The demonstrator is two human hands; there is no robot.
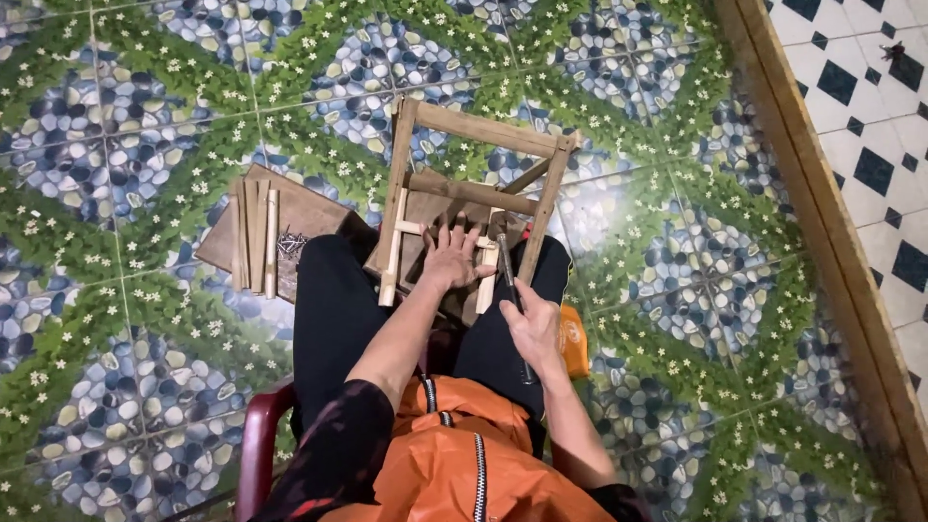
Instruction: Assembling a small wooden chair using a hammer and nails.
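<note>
A small wooden frame stands between the knees of the seated person, on the pebble-patterned floor. The left hand lies flat on its lower slats with the fingers spread, and the right hand is closed around a dark hammer whose head points at the frame. A flat board with loose wooden slats lies just beside the left leg.

Head view — straight down, close over lap
</note>
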